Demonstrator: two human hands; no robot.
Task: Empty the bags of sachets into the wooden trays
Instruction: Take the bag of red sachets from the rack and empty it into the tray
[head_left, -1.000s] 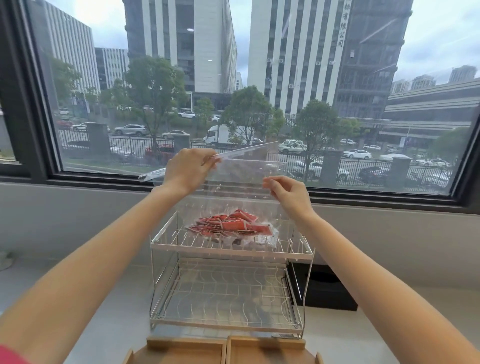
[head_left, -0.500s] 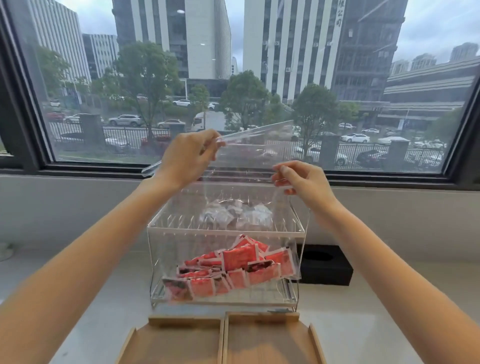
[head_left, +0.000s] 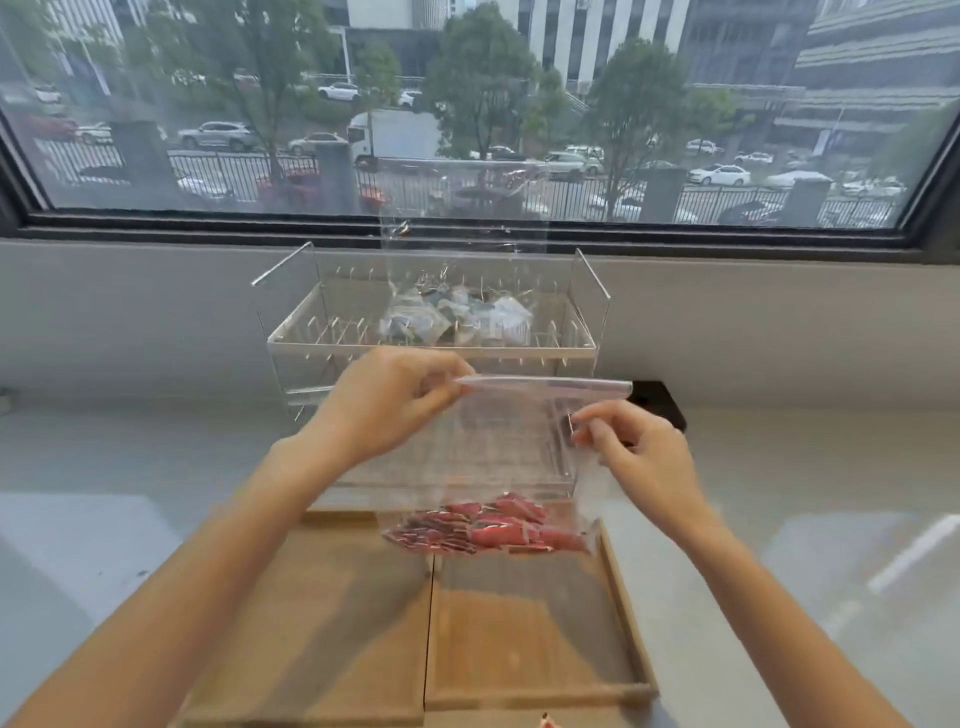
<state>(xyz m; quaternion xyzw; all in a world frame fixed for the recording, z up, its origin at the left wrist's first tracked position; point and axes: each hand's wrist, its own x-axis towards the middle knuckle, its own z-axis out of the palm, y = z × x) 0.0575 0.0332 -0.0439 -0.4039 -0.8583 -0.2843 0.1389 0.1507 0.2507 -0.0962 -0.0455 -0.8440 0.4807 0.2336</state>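
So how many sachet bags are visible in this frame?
2. The bag of red sachets hangs from both hands over the wooden trays; a second bag sits on the clear rack's top shelf.

No legible text anywhere. Red sachets (head_left: 491, 530) in the clear bag (head_left: 514, 441) I'm holding, centre frame, have print too blurred to read. Pale sachets (head_left: 457, 317) on rack (head_left: 431, 345), upper centre: same, unreadable.

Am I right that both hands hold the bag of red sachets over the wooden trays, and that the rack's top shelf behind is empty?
Not quite: the head view shows the rack's top shelf holding another bag of sachets. The rest stands: left hand and right hand hold the bag of red sachets over the wooden trays.
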